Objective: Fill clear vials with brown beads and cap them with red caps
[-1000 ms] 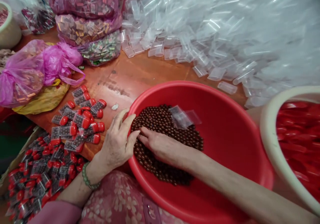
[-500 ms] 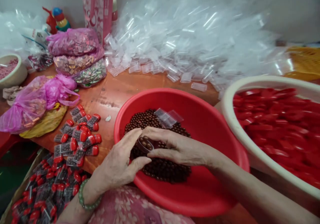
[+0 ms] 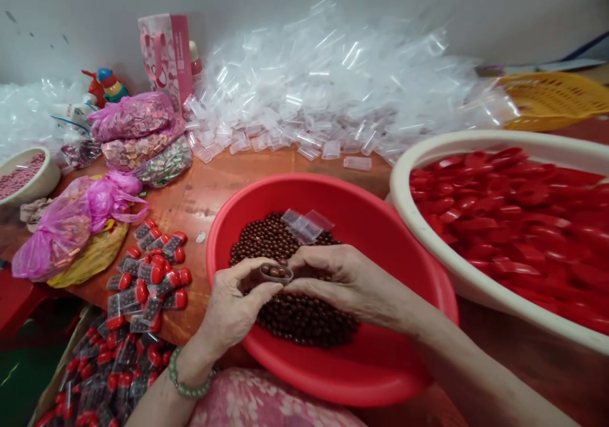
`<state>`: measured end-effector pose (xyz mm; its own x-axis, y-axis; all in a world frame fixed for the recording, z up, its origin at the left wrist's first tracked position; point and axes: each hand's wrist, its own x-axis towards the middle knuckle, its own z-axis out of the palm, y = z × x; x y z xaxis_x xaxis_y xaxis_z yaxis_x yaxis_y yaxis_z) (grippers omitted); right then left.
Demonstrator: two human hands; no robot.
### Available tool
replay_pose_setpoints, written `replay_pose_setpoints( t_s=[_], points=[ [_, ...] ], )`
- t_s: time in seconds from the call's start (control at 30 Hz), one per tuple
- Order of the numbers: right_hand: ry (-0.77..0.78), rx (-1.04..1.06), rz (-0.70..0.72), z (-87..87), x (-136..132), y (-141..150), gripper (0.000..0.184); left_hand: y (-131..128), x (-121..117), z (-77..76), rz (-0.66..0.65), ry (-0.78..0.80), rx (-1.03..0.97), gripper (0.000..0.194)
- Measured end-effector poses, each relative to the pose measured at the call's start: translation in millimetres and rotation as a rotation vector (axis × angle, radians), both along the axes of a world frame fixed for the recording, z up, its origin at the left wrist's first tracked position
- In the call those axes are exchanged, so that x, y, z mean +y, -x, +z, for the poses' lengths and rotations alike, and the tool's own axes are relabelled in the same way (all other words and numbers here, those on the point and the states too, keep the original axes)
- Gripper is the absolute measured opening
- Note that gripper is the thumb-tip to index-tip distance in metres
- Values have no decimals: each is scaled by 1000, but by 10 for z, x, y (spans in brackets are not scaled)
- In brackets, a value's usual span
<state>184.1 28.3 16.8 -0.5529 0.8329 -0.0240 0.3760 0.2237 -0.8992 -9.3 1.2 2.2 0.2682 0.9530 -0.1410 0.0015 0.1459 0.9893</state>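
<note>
My left hand (image 3: 231, 309) has its thumb and fingers around a small clear plastic container (image 3: 276, 277) whose open end shows round brown balls inside. From the other side, the thumb and fingertips of my right hand (image 3: 349, 281) close on the same container's edge. Both hands are over a red basin (image 3: 385, 230) holding a heap of shiny brown balls (image 3: 309, 325). Several clear containers (image 3: 307, 227) lie on top of that heap, just beyond my fingers. My palms hide part of the container and the balls beneath.
A white tub (image 3: 402, 173) of red caps (image 3: 518, 230) stands at right. Clear containers (image 3: 323, 97) are piled along the wall. Filled, red-capped containers (image 3: 152, 275) lie left of the basin, more (image 3: 114, 376) below. Purple bags (image 3: 57, 236) sit farther left; a yellow basket (image 3: 552, 100) is back right.
The view has shifted, showing more wall. The container's open end now appears narrower, as its angle to me has changed. Both hands stay on it above the basin.
</note>
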Motion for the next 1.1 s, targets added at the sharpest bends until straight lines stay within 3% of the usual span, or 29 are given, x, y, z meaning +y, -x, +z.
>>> replay_pose_setpoints(
  t_s=[0.1, 0.23, 0.4, 0.63, 0.73, 0.9, 1.1],
  points=[
    [-82, 16, -77, 24, -16, -23, 21, -17, 10, 11, -35, -10, 42, 16],
    [-276, 29, 44, 103, -9, 11, 12, -17, 23, 31, -111, -15, 78, 19],
    [-347, 30, 117, 99, 7, 62, 8, -2, 34, 31, -137, -8, 33, 16],
    [-273, -19, 55, 51, 23, -19, 29, 13, 25, -27, -150, 5, 77, 18],
    [-234, -5, 53, 74, 42, -3, 25, 5, 25, -44, -175, 23, 34, 20],
    [-268, 19, 164, 54, 69, 89, 21, -6, 30, -26, -199, 3, 58, 21],
    [-224, -5, 122, 6, 56, 115, 34, 3, 56, -8, -280, -42, 140, 19]
  ],
)
